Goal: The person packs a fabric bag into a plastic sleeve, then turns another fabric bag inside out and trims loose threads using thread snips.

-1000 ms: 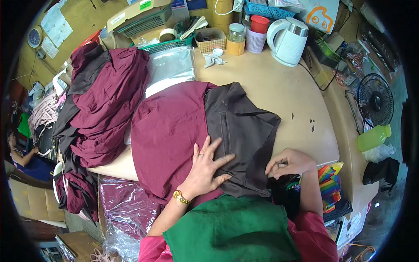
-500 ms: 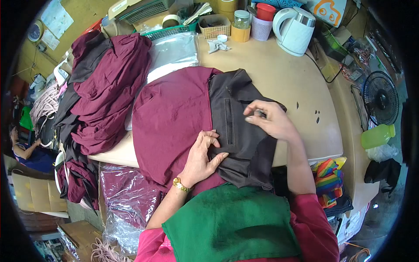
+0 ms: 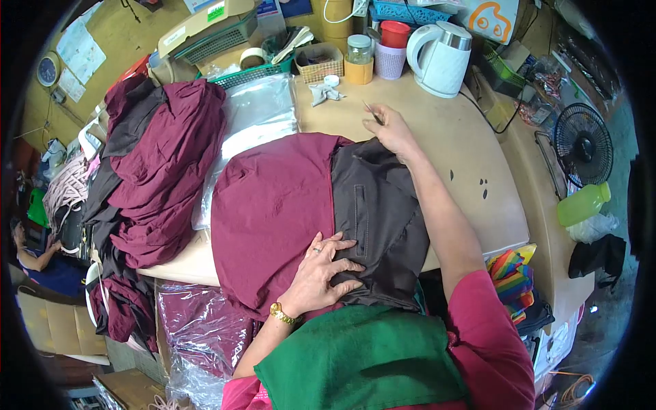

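Observation:
A maroon and black garment (image 3: 273,198) is spread over the table's front edge. Its black part (image 3: 389,205) has a long narrow stitched slot. My left hand (image 3: 324,273), with a gold watch at the wrist, lies with spread fingers on the garment below the slot, across the maroon and black seam. My right hand (image 3: 391,131) is at the far edge of the black part, its fingers closed around a small dark pointed tool (image 3: 373,114), which sticks out towards the upper left.
Maroon and black garments (image 3: 164,164) are piled at the left, beside clear plastic bags (image 3: 260,109). Along the back stand baskets, a jar (image 3: 359,51) and a white kettle (image 3: 441,58). A fan (image 3: 583,145) is at the right. Another person (image 3: 41,263) is at far left.
My right hand has moved away from me, from above the slot to the garment's far edge. My left hand has flattened, and the black part lies smoother. The camera view has shifted slightly.

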`<state>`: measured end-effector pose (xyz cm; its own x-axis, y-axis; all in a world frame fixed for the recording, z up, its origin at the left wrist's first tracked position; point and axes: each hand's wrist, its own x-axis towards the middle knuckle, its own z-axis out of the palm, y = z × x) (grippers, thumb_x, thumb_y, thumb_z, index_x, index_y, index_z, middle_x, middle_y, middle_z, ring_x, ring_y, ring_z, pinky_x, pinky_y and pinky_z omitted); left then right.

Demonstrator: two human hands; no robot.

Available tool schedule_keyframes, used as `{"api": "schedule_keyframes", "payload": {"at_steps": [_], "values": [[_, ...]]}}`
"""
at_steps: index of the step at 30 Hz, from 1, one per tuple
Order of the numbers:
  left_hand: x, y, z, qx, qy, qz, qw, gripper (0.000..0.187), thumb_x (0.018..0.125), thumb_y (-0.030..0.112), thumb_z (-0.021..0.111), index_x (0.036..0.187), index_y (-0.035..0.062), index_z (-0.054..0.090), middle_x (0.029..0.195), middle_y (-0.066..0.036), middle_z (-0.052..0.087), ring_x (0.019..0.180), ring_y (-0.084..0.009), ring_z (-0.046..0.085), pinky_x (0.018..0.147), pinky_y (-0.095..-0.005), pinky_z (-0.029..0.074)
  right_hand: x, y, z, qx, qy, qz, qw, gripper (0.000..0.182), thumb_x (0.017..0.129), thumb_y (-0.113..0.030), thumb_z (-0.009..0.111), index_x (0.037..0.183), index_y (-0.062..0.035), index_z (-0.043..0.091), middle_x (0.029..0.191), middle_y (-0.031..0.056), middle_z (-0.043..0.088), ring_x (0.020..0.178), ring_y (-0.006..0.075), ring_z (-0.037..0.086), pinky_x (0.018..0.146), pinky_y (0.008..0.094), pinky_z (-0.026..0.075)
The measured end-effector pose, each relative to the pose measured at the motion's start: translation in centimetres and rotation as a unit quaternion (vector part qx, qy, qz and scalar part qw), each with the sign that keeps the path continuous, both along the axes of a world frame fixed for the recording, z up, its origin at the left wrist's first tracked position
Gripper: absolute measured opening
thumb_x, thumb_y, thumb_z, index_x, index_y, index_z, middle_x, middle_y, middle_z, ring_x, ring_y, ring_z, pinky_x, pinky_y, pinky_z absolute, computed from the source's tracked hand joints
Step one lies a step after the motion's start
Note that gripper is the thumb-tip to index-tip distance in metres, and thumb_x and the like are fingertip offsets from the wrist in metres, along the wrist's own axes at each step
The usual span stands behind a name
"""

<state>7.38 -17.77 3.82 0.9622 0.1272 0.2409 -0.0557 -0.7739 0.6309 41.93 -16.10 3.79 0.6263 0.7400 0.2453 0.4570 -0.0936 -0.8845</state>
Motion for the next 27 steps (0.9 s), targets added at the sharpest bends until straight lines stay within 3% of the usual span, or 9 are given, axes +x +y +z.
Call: {"api": "schedule_keyframes", "payload": {"at_steps": [2,4,6,9,11,15,22,25,27], "values": [[0.3,0.2,0.2,-0.002,-0.002,0.017,1.0,0.031,0.079,0.029,0.078,0.107,0.0167,0.07,0.131,-0.009,0.055,0.135,-0.0357,0.042,0.116,-0.057,0.023,-3.6,-1.7,3.8,0.064,0.05,0.101,0.992,0.044,0.093,-0.021,0.067,0.128,0.0023,0.051,0.104,0.0144,0.066,0.093,0.0172,0.062,0.083,0.0298,0.048],[0.6,0.2,0.3,-0.013,-0.012,0.047,0.999,0.029,0.082,0.028,0.076,0.105,0.0117,0.068,0.129,-0.011,0.057,0.133,-0.0361,0.044,0.115,-0.0548,0.025,-8.9,-4.8,6.6,0.049,0.125,0.17,0.976,0.038,0.096,-0.022,0.064,0.125,0.0001,0.051,0.095,0.0089,0.065,0.086,0.0114,0.059,0.076,0.0278,0.047],[0.9,0.5,-0.3,-0.005,-0.013,0.073,0.997,0.029,0.083,0.026,0.074,0.107,0.0108,0.067,0.129,-0.011,0.057,0.133,-0.0357,0.044,0.115,-0.0544,0.025,-12.2,-7.6,5.0,-0.019,0.099,0.203,0.974,0.031,0.098,-0.017,0.061,0.125,-0.0041,0.052,0.082,-0.0046,0.048,0.075,0.0047,0.047,0.066,0.0229,0.04],[0.9,0.4,-0.2,-0.008,-0.006,0.087,0.996,0.034,0.084,0.024,0.073,0.114,0.01,0.063,0.133,-0.012,0.054,0.134,-0.036,0.043,0.116,-0.0558,0.025,-15.1,-11.8,3.3,-0.105,0.033,0.178,0.978,0.027,0.097,-0.016,0.062,0.12,-0.0036,0.055,0.084,0.0013,0.054,0.074,0.0085,0.053,0.066,0.0263,0.044],[0.9,0.0,0.1,0.009,0.005,0.104,0.994,0.042,0.083,0.023,0.074,0.12,0.0098,0.06,0.138,-0.014,0.049,0.135,-0.0363,0.042,0.116,-0.0567,0.024,-16.0,-14.1,2.4,-0.121,-0.137,0.068,0.981,0.022,0.09,-0.018,0.066,0.109,-0.0079,0.061,0.098,0.0116,0.058,0.081,0.0342,0.064,0.072,0.0427,0.052],[1.0,0.2,0.3,-0.001,0.008,0.102,0.995,0.046,0.081,0.022,0.075,0.123,0.0095,0.059,0.139,-0.013,0.048,0.136,-0.0362,0.041,0.116,-0.0566,0.023,-16.3,-16.8,1.5,-0.146,-0.195,0.029,0.97,0.03,0.081,-0.015,0.074,0.108,-0.0091,0.064,0.099,0.0084,0.056,0.081,0.0307,0.064,0.07,0.0409,0.052],[1.0,0.4,0.1,-0.004,0.015,0.1,0.995,0.05,0.08,0.024,0.075,0.125,0.0092,0.06,0.14,-0.013,0.048,0.137,-0.0358,0.04,0.116,-0.0558,0.023,-16.9,-17.0,1.3,-0.146,-0.223,0.095,0.959,0.026,0.078,-0.016,0.076,0.1,-0.0073,0.067,0.096,0.0066,0.057,0.079,0.0275,0.064,0.07,0.0398,0.052],[0.9,0.5,0.0,-0.005,0.014,0.096,0.995,0.049,0.08,0.025,0.074,0.125,0.0094,0.06,0.14,-0.013,0.048,0.137,-0.0359,0.04,0.116,-0.0557,0.023,-17.2,-16.7,0.9,-0.141,-0.212,0.041,0.966,0.026,0.077,-0.016,0.076,0.099,-0.0068,0.067,0.096,0.0064,0.057,0.081,0.0276,0.064,0.072,0.0398,0.052],[1.0,0.6,0.0,-0.005,0.013,0.094,0.995,0.049,0.081,0.025,0.074,0.125,0.0095,0.06,0.14,-0.013,0.048,0.137,-0.0359,0.04,0.116,-0.0557,0.023,-17.1,-16.9,1.4,-0.148,-0.208,0.071,0.964,0.026,0.077,-0.016,0.076,0.099,-0.0066,0.067,0.096,0.0064,0.057,0.081,0.0279,0.064,0.072,0.0398,0.052]]}}
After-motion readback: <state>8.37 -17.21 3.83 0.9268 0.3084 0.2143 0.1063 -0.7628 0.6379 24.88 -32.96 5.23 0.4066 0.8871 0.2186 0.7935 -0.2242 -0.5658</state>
